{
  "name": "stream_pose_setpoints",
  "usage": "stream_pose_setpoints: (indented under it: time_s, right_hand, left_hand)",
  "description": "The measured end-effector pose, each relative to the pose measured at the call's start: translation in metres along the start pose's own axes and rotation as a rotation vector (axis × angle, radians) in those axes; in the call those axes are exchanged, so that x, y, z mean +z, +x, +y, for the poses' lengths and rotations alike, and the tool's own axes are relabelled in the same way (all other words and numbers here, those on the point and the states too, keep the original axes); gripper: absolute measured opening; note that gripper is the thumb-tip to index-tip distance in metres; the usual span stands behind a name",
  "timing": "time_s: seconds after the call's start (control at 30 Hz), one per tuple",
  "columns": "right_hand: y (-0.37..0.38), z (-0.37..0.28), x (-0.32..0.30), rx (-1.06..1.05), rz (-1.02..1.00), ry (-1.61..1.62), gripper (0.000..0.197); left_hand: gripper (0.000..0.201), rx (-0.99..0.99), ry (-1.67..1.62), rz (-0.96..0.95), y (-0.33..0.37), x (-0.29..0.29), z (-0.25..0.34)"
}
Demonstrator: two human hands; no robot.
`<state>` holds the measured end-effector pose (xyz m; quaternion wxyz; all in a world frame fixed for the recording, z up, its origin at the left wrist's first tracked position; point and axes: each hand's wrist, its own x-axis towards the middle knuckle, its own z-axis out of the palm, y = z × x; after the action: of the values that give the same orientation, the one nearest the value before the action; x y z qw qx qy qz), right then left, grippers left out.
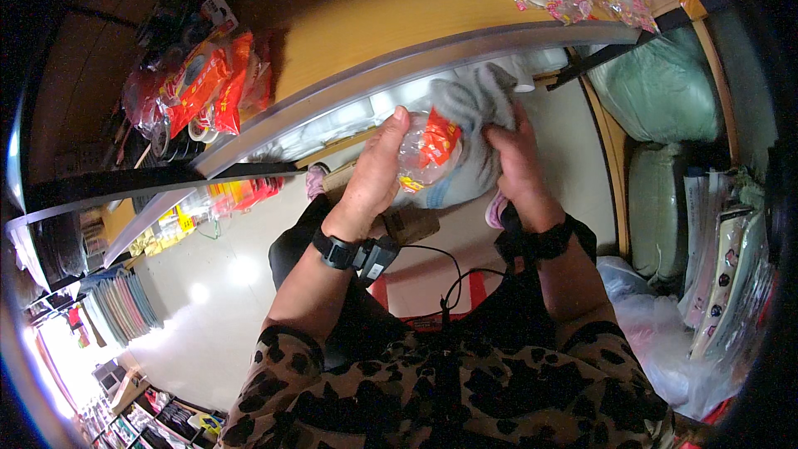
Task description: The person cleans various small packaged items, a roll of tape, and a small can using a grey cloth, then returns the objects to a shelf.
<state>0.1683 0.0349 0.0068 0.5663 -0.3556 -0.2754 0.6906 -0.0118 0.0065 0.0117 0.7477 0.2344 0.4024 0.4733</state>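
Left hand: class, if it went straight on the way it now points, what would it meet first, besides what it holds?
Leaving aside the clear packet it holds, the left hand would probably meet the white items below the shelf; depth is unclear, so the shelf's front edge might come sooner.
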Motion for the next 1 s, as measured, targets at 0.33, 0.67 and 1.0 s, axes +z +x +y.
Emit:
stream_pose_setpoints:
  time_s: [0.33, 0.67, 1.0]
  right_hand:
    - [0.001, 0.002, -0.005, 0.062, -0.205, -0.401, 0.056]
    - [-0.005, 0.018, -0.012, 0.268, -0.248, -0.414, 0.043]
    - [0.001, 0.014, -0.015, 0.109, -0.03, -0.528, 0.047]
  left_hand:
    - [0.024, 0.115, 0.226, -0.001, -0.007, 0.005, 0.007]
    - [0.03, 0.235, 0.58, 0.011, -0.007, 0.008, 0.004]
    - [0.019, 0.716, 1.101, 0.092, -0.011, 0.019, 0.0]
